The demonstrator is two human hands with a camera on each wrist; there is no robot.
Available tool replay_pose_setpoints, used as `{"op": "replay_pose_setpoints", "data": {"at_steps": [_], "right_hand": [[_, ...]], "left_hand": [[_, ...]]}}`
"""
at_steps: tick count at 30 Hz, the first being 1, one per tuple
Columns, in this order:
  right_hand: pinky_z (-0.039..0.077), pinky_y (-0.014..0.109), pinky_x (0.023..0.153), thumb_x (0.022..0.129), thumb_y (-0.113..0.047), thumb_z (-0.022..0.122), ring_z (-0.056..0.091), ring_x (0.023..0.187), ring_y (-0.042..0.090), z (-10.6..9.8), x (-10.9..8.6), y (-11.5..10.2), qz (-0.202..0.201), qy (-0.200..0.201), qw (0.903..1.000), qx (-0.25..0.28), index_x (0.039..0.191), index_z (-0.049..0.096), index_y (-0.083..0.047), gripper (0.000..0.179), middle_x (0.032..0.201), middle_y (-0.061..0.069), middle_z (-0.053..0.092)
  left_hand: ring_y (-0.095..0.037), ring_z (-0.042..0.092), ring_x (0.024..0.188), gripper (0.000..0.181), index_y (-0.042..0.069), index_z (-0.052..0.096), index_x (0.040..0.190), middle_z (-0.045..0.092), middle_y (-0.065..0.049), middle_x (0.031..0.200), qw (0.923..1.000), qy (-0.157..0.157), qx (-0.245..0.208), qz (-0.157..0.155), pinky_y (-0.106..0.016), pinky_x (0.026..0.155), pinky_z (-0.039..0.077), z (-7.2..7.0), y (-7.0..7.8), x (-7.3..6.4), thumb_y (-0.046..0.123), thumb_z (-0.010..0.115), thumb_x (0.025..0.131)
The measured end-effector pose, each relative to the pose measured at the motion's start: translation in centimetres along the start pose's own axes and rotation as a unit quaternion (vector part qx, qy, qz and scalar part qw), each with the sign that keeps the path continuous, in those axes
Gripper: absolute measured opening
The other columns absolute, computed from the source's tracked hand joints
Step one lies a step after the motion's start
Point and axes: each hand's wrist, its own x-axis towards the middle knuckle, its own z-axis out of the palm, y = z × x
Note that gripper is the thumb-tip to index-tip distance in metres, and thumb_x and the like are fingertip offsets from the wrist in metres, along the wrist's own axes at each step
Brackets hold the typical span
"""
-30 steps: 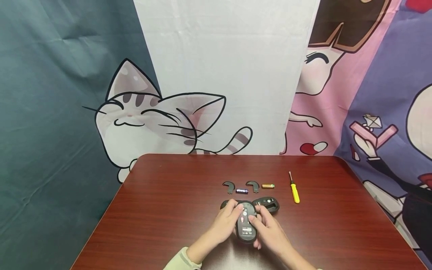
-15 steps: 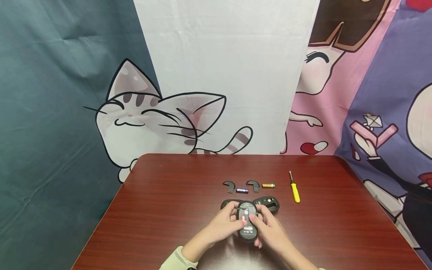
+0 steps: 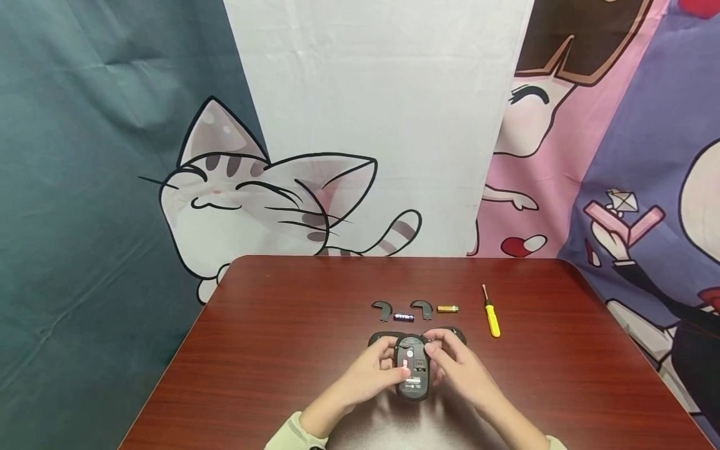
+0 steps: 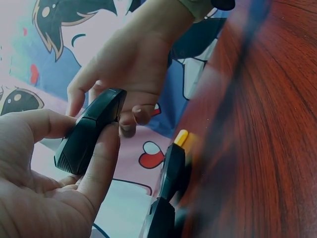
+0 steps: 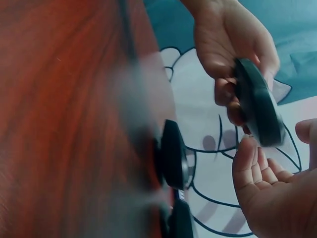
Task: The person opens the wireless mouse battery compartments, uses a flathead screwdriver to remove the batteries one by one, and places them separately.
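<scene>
My left hand [image 3: 365, 374] holds a black computer mouse [image 3: 414, 389] above the table, underside up, thumb laid across its label side. In the left wrist view the mouse [image 4: 81, 141] sits between thumb and fingers. My right hand [image 3: 462, 370] is at the mouse's upper right edge. The right wrist view has this hand [image 5: 285, 201] with thumb and fingers spread apart, fingertips close to the end of the mouse [image 5: 261, 111]. Behind the hands lie two more black mice, the left one [image 3: 384, 337] and the right one [image 3: 457, 334], both partly hidden.
Farther back on the brown table [image 3: 270, 350] lie two curved dark covers, one left [image 3: 384, 307] and one right [image 3: 423, 306]. A blue battery [image 3: 403, 317] and a gold-green battery [image 3: 447, 309] lie beside them. To the right is a yellow-handled screwdriver [image 3: 492, 322].
My left thumb has slid from the mouse's top end down onto its underside. My right thumb has come off the underside, and the right hand has shifted up to the edge.
</scene>
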Motion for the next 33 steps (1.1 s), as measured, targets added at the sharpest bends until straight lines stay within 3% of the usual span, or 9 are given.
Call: {"op": "replay_pose_setpoints", "data": {"at_steps": [13,22,33], "right_hand": [[0.06,0.031,0.065,0.098,-0.024,0.068,0.063,0.077,0.017,-1.03,0.48,-0.65,-0.014,0.007,0.9994,-0.03,0.121,0.063,-0.007,0.029,0.097,0.011,0.063],[0.058,0.03,0.061,0.095,-0.02,0.072,0.06,0.071,0.013,-0.99,0.37,-0.62,-0.049,-0.008,0.9976,-0.048,0.118,0.063,-0.005,0.029,0.091,0.009,0.059],[0.056,0.024,0.061,0.09,-0.02,0.078,0.057,0.075,0.012,-0.84,0.67,-0.34,-0.043,0.013,0.996,-0.078,0.112,0.066,-0.008,0.028,0.092,0.006,0.056]], "left_hand": [[-0.016,0.067,0.086,0.052,-0.002,0.049,0.134,0.065,-0.009,0.107,0.9999,-0.012,-0.003,0.004,-0.027,0.069,0.063,-0.06,0.15,-0.02,0.004,0.073,0.089],[-0.015,0.066,0.084,0.054,-0.003,0.047,0.136,0.065,-0.008,0.107,0.9999,-0.014,-0.004,0.007,-0.025,0.067,0.062,-0.08,-0.05,0.13,0.004,0.072,0.088],[-0.016,0.067,0.086,0.058,-0.005,0.045,0.139,0.065,-0.009,0.111,1.0,-0.004,0.004,-0.007,-0.026,0.069,0.063,0.08,0.0,0.2,0.005,0.072,0.089]]}}
